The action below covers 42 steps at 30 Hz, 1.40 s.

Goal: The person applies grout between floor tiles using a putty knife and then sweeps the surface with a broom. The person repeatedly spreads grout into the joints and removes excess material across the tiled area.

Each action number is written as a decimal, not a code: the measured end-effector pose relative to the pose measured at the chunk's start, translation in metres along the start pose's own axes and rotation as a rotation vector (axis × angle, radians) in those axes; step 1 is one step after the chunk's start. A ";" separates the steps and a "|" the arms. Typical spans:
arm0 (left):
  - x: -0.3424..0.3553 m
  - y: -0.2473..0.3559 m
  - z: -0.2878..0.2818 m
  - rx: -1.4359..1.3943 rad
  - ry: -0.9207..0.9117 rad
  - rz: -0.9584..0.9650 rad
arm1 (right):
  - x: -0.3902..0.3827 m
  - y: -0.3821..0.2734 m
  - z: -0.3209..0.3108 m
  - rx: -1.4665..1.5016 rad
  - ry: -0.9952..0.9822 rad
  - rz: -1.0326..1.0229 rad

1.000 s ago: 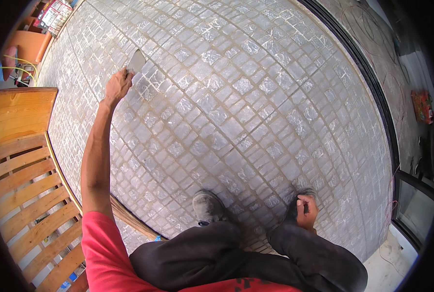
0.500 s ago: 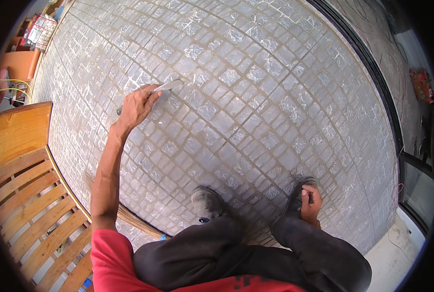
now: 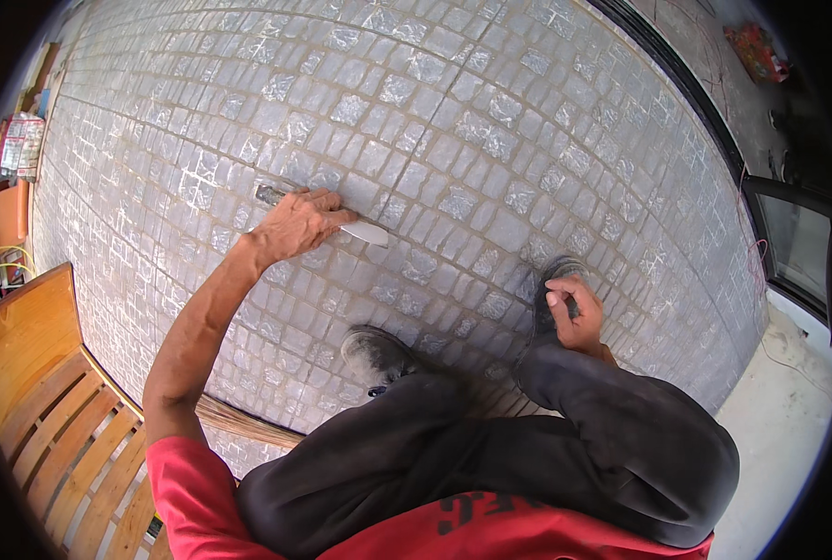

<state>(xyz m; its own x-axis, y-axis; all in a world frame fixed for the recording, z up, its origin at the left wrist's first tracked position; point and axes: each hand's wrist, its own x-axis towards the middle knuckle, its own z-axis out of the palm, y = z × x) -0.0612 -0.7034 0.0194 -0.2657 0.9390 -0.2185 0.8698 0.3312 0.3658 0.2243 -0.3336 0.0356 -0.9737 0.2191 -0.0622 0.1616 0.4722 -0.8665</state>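
Note:
My left hand is closed around a trowel-like tool with a narrow pale blade, just over the grey stone paving. The dark end of its handle sticks out behind my fingers, and the blade's rounded tip points right and slightly toward me. I cannot tell whether the blade touches the stones. Beside my right knee and above my right shoe, my right hand is curled, thumb close to the bent forefinger, with nothing visible in it.
At the left stands a slatted wooden bench. A broom-like bundle of straw lies near my left leg. My left shoe rests on the paving. A black track and a dark-framed glass panel edge the right side.
My left hand with the tool has moved right and toward me, and the blade has turned from pointing away to pointing slightly toward me. My right hand appears higher in view; the whole view has shifted.

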 end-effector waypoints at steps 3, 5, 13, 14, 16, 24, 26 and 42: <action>-0.012 -0.035 -0.008 0.100 -0.060 -0.027 | -0.004 0.003 -0.006 -0.002 0.006 0.034; -0.035 -0.064 -0.017 0.189 -0.054 -0.059 | -0.005 0.003 -0.005 0.008 0.009 0.042; -0.099 -0.149 -0.061 0.361 -0.057 -0.431 | -0.004 -0.007 -0.003 -0.001 0.002 0.042; -0.110 -0.148 -0.061 0.302 0.061 -0.484 | -0.003 -0.006 -0.004 0.002 -0.012 0.002; -0.132 -0.149 -0.056 0.263 0.228 -0.514 | -0.001 -0.005 -0.006 0.013 -0.006 0.004; -0.078 -0.038 -0.003 -0.210 0.223 -0.605 | 0.000 0.003 -0.001 0.041 0.036 0.050; -0.058 -0.009 0.007 -0.205 0.251 -0.298 | 0.004 0.000 0.001 0.029 0.039 0.013; -0.011 -0.010 -0.006 0.025 0.026 -0.022 | 0.006 0.005 0.009 -0.032 0.018 0.161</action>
<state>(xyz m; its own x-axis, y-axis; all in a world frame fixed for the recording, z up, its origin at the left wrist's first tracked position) -0.0694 -0.7169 0.0233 -0.2957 0.9336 -0.2022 0.8737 0.3499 0.3380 0.2180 -0.3376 0.0266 -0.9317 0.3097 -0.1896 0.3206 0.4565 -0.8300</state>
